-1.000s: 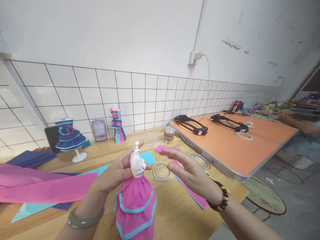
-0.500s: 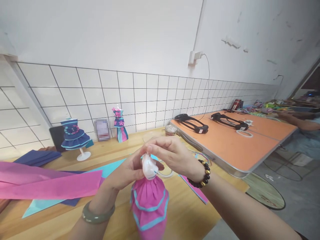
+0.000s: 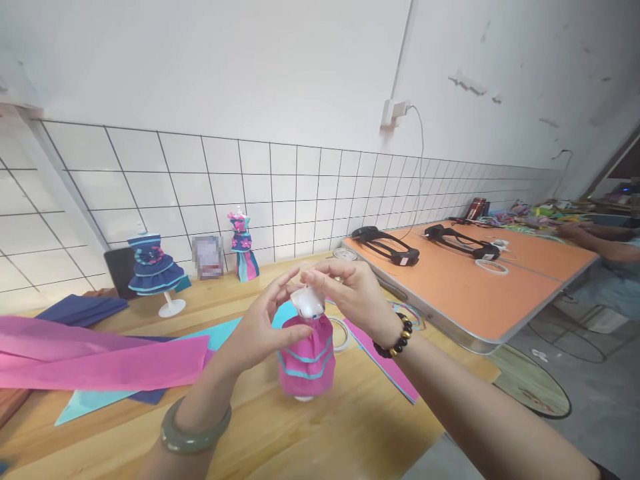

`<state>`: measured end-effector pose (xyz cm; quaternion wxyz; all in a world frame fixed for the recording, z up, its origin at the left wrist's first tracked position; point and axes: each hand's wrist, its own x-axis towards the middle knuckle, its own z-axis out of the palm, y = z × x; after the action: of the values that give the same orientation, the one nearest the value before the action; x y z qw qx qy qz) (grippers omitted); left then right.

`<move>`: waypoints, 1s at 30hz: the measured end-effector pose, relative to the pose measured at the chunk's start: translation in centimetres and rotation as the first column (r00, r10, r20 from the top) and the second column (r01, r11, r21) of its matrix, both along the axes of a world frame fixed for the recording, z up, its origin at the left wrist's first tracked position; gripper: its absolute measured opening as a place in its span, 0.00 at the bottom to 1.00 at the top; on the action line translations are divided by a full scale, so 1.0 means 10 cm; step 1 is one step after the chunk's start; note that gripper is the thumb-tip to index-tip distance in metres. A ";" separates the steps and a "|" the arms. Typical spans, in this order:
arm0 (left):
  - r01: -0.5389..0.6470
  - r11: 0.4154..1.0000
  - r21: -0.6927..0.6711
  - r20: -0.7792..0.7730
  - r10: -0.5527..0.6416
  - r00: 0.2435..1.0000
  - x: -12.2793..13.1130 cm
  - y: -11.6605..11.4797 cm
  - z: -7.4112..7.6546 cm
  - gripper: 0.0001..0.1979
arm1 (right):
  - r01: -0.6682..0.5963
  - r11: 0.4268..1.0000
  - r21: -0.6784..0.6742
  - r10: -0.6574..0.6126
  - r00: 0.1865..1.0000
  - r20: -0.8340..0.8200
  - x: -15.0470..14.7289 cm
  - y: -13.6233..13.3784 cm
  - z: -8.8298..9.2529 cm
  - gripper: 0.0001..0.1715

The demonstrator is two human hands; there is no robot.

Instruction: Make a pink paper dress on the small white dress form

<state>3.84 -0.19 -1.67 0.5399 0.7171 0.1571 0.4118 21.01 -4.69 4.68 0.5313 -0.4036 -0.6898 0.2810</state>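
A small white dress form (image 3: 308, 303) in a pink tiered skirt (image 3: 306, 357) with light blue trim stands upright over the wooden table, its white base just showing under the hem. My right hand (image 3: 350, 290), wearing a beaded bracelet, pinches the form's top from the right. On the other side my left hand (image 3: 263, 327) is open and loosely curved around the form, its thumb lying across the skirt's waist and its fingers apart near the top. A roll of white tape (image 3: 341, 335) lies just behind the skirt, to its right.
Pink sheets (image 3: 100, 360) and a light blue sheet (image 3: 85, 403) lie left. A blue dress on a stand (image 3: 155, 267) and a multicoloured dress (image 3: 243, 247) are near the wall. Black headsets (image 3: 387, 247) rest on an orange table (image 3: 465, 293). A co-worker's arm (image 3: 600, 243) is far right.
The dress form has gone from tilted toward me to upright, and its skirt hem is farther from me. My left hand has loosened from the torso; my right stays at the top.
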 end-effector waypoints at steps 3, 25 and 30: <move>-0.138 0.990 -0.004 -0.102 0.137 0.985 0.04 -0.06 0.03 0.45 | -0.005 1.000 0.006 0.006 1.000 -0.018 -0.04 0.03 -0.04 0.15; -0.307 0.928 0.211 -0.316 0.362 0.877 0.17 -0.18 0.01 0.43 | 0.646 0.681 -0.345 -0.341 0.697 0.631 1.56 -0.43 -1.62 0.21; -0.305 0.936 0.175 -0.332 0.348 0.876 0.14 -0.19 0.05 0.46 | 0.622 0.666 -0.413 -0.300 0.730 0.615 1.57 -0.46 -1.74 0.24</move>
<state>5.25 -2.05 -1.15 0.3816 0.7735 0.3473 0.3680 36.70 -9.27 -12.75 0.2357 -0.7734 -0.5464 0.2185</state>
